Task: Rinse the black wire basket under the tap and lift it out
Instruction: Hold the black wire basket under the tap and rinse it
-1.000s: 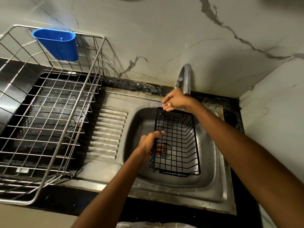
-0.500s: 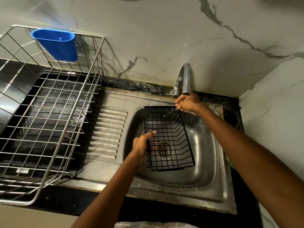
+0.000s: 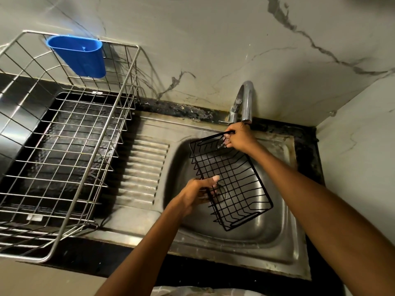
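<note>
2 hands grip the black basket [image 3: 232, 180] – right hand [image 3: 239, 137] just under the tap [image 3: 245, 101], left hand [image 3: 198, 192] mid-rim – best kept level over the sink [image 3: 277, 242] while rinsing.

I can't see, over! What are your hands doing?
Both hands grip the black wire basket: left hand, right hand. Basket over sink, below tap. Nothing blocking.
</note>
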